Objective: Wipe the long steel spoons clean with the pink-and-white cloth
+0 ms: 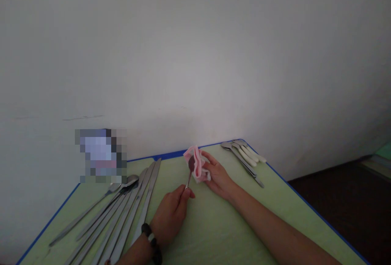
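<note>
Over the middle of the table, my left hand (172,212) grips the handle of a metal spoon (188,177), its bowl end pointing up and away from me. My right hand (218,177) is closed around a folded pink and white cloth (197,165). The spoon's bowl rests against the cloth's folds, partly covered by them. Left of my left hand lies a spread of long metal knives (146,204), with spoons (131,180) among them. Beyond my right hand sits a smaller group of metal spoons (241,157) beside utensils with white handles (252,157).
The table (207,232) has a pale green top with a blue edge and stands against a grey-white wall (195,61). A blurred-out upright object (99,153) is at the back left. Dark floor (332,199) shows beyond the right edge.
</note>
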The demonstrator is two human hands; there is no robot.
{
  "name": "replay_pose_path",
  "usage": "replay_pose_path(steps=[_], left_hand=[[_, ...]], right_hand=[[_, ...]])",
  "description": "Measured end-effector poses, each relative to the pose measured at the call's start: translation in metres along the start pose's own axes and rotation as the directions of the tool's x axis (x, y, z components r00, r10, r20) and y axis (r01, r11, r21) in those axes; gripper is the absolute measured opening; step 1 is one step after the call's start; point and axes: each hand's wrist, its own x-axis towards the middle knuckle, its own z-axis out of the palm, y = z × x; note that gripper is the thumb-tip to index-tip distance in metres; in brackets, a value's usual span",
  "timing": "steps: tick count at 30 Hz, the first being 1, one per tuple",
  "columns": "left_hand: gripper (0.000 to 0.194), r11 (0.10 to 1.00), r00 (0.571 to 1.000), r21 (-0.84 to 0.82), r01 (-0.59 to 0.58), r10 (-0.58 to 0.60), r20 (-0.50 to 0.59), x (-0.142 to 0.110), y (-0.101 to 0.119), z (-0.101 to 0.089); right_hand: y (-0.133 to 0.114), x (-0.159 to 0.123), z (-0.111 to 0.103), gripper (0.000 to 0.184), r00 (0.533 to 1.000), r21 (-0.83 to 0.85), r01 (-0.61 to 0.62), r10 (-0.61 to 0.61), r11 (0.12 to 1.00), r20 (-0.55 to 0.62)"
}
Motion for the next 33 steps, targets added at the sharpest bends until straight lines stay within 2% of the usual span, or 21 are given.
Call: replay_pose_path(steps=[4, 10, 14, 19, 24, 29, 33], left_hand=[[0.038, 0.986, 0.999, 0.161, -0.051, 0.053, -0.009, -0.0026, 0.0024, 0.0002], [0.036, 0.975, 0.998, 0.215, -0.052, 0.047, 0.031, -0.0048, 0.0013, 0.0028], [0.038, 0.956, 0.996, 0.286, -0.068, 0.050, 0.071, -0.0061, 0.0036, 0.0023], [0.036, 0.959, 0.994, 0.270, -0.086, 0.065, 0.086, -0.0059, 0.0047, 0.0015], [0.037, 0.974, 0.996, 0.214, -0.079, 0.066, 0.067, -0.0052, 0.0047, -0.0018], [0.038, 0.972, 0.994, 0.213, -0.094, 0.081, 0.069, -0.0066, 0.0037, -0.0022], [0.039, 0.979, 0.993, 0.174, -0.107, 0.097, 0.066, -0.0050, 0.0011, -0.0021]], right_hand=[[0.0013, -0.0028, 0.0006, 0.039, 1.000, -0.089, 0.016, -0.017, 0.996, -0.012], [0.0008, -0.0012, -0.0009, 0.028, 0.997, -0.370, 0.083, -0.079, 0.925, 0.024], [-0.0014, -0.0047, 0.0001, 0.025, 0.993, -0.456, 0.101, -0.121, 0.884, -0.014], [-0.0029, -0.0082, 0.0028, 0.024, 0.991, -0.455, 0.134, -0.133, 0.880, 0.033], [-0.0005, -0.0055, 0.0010, 0.025, 0.998, -0.408, 0.067, -0.062, 0.911, 0.027], [-0.0014, -0.0066, 0.0007, 0.028, 0.999, -0.299, -0.007, 0.016, 0.954, 0.029], [-0.0069, -0.0093, 0.0030, 0.030, 0.993, -0.099, -0.067, 0.076, 0.993, 0.092]])
